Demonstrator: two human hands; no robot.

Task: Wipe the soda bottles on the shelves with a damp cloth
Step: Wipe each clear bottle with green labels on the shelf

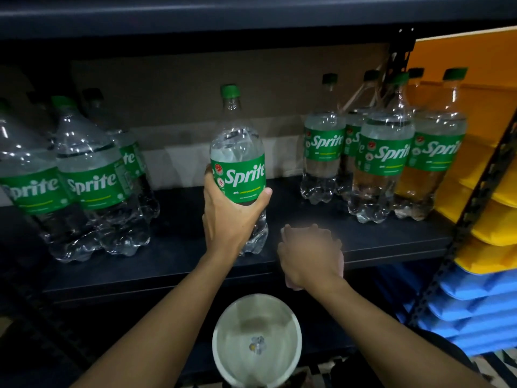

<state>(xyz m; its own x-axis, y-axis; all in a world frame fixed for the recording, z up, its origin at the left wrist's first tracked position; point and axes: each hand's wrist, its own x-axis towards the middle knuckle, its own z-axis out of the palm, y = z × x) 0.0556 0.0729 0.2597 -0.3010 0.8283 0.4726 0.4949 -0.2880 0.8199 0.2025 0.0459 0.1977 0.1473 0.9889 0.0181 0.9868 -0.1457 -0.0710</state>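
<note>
A clear Sprite bottle [237, 152] with a green cap and label stands upright at the middle of the dark shelf [173, 259]. My left hand [232, 217] grips it round the lower part of the label. To its right, my right hand [310, 253] is curled round a pale pink cloth [291, 284] at the shelf's front edge; only bits of cloth show under the fingers. Three Sprite bottles [89, 175] stand at the left of the shelf. Several more Sprite bottles [383, 152] are grouped at the right.
A round bowl of water [257, 343] sits below the shelf edge, between my forearms. Yellow padded envelopes [492, 219] and blue ones [472, 312] are stacked on the rack to the right. Another shelf board [195, 21] runs overhead.
</note>
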